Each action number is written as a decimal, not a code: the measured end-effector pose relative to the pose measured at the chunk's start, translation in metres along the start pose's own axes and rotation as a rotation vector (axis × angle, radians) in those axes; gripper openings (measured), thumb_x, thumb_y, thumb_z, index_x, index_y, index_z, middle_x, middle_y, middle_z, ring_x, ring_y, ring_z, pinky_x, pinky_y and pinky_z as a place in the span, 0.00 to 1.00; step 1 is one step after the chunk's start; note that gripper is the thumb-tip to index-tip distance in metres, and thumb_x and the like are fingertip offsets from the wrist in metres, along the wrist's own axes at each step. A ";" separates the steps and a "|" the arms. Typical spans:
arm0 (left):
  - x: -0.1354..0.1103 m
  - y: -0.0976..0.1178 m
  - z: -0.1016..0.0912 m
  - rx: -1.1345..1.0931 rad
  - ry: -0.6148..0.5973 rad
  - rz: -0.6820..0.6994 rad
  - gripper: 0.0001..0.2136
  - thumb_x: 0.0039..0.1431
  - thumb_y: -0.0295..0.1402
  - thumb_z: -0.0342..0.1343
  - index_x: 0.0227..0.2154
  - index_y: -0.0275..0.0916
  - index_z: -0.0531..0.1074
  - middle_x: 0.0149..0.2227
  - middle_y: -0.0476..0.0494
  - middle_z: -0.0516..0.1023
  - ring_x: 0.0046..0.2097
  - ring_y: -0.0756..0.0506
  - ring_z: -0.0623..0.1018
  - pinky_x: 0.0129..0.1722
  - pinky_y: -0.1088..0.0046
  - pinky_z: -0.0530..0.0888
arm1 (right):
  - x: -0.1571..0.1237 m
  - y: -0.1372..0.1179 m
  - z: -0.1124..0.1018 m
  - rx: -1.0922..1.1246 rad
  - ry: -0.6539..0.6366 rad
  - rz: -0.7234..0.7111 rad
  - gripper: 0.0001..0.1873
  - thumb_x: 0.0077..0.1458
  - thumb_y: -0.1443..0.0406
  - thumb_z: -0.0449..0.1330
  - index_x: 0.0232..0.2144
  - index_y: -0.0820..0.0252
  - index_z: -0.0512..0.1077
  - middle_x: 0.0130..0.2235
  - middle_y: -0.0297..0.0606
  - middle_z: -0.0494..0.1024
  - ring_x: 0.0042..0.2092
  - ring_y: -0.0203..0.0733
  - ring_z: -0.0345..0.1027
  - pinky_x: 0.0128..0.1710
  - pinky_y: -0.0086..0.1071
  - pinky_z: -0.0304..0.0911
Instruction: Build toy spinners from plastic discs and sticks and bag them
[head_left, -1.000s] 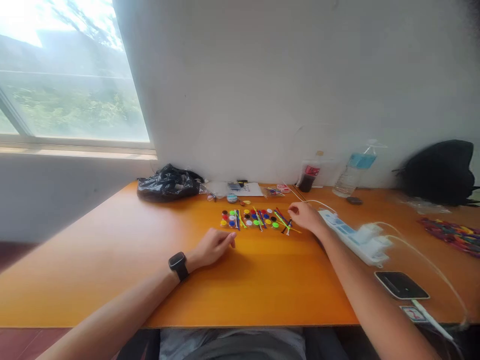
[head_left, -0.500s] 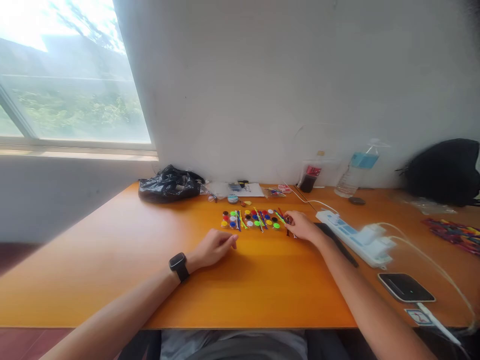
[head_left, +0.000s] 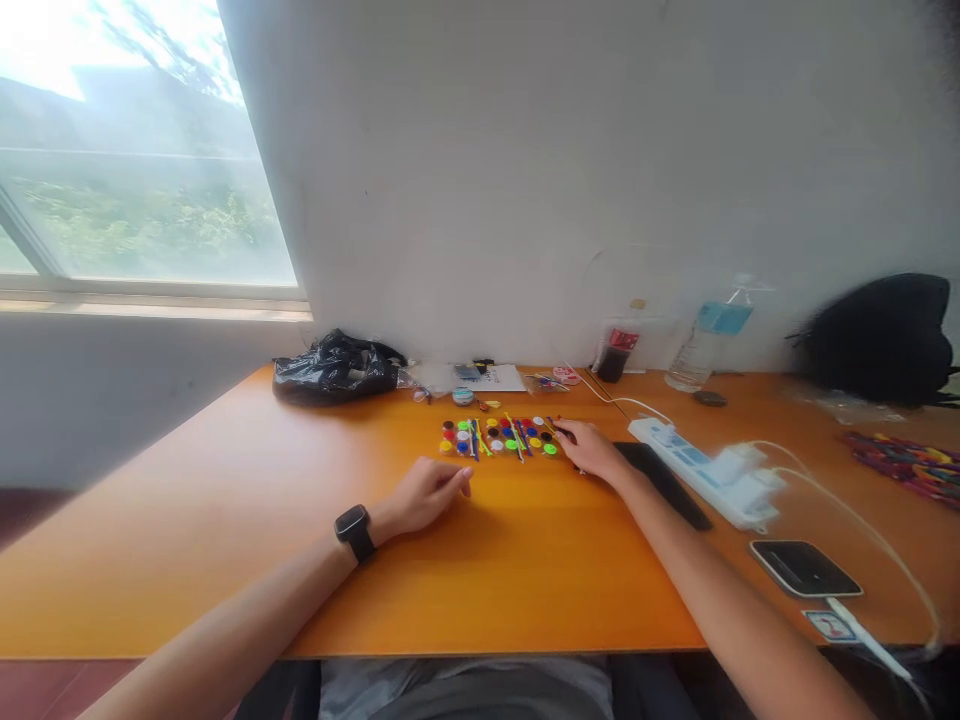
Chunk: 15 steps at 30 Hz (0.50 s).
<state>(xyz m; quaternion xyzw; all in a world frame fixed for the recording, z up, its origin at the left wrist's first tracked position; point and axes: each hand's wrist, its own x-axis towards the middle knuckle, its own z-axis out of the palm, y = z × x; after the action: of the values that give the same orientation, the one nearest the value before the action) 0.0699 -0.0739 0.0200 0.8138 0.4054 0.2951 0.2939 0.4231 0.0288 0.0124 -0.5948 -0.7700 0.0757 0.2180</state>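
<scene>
Small round paint pots (head_left: 495, 433) with lids of several colours lie in rows on the wooden table (head_left: 525, 560). Between the groups lie thin coloured sticks (head_left: 516, 437) that look like small paintbrushes. My right hand (head_left: 589, 448) is at the right end of the rows, its fingers bent down and closed around thin sticks whose ends poke out; the fingertips are partly hidden. My left hand (head_left: 429, 492) rests on the table in front of the left pots, fingers curled, with nothing visible in it. A black watch (head_left: 355, 530) is on the left wrist.
A white power strip (head_left: 697, 470) with plugs and cables and a dark flat object (head_left: 664, 485) lie right of my right hand. A phone (head_left: 806, 568) is nearer me. Behind stand a black plastic bag (head_left: 337, 368), a clear bottle (head_left: 694, 350) and a dark drink bottle (head_left: 616, 358).
My right hand has shifted slightly left toward the pots, and the green and blue sticks at its fingertips show less. My left hand stays in place. The view has shifted a little.
</scene>
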 end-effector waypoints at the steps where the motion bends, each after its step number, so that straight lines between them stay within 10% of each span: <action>1: 0.000 0.000 0.000 0.001 -0.004 -0.001 0.31 0.74 0.52 0.41 0.31 0.34 0.80 0.26 0.45 0.78 0.27 0.49 0.72 0.30 0.75 0.67 | 0.000 0.000 -0.003 0.001 -0.006 0.003 0.20 0.66 0.65 0.54 0.53 0.61 0.80 0.54 0.50 0.82 0.55 0.54 0.77 0.57 0.41 0.69; 8: 0.000 0.001 -0.001 0.006 -0.027 -0.002 0.31 0.74 0.52 0.41 0.31 0.34 0.80 0.25 0.45 0.77 0.27 0.49 0.71 0.30 0.76 0.66 | -0.009 0.008 -0.039 -0.015 -0.110 -0.018 0.22 0.65 0.61 0.57 0.58 0.60 0.77 0.58 0.48 0.79 0.58 0.53 0.75 0.58 0.39 0.68; 15: 0.000 0.001 -0.001 -0.006 -0.038 -0.002 0.31 0.74 0.53 0.41 0.30 0.35 0.79 0.24 0.46 0.74 0.26 0.50 0.69 0.28 0.76 0.65 | -0.013 0.003 -0.030 -0.116 -0.104 -0.006 0.23 0.57 0.56 0.66 0.50 0.65 0.78 0.41 0.48 0.83 0.40 0.50 0.77 0.39 0.34 0.68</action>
<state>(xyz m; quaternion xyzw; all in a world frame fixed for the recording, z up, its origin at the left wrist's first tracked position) 0.0693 -0.0738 0.0212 0.8180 0.3997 0.2804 0.3042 0.4414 0.0133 0.0352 -0.5993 -0.7852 0.0611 0.1430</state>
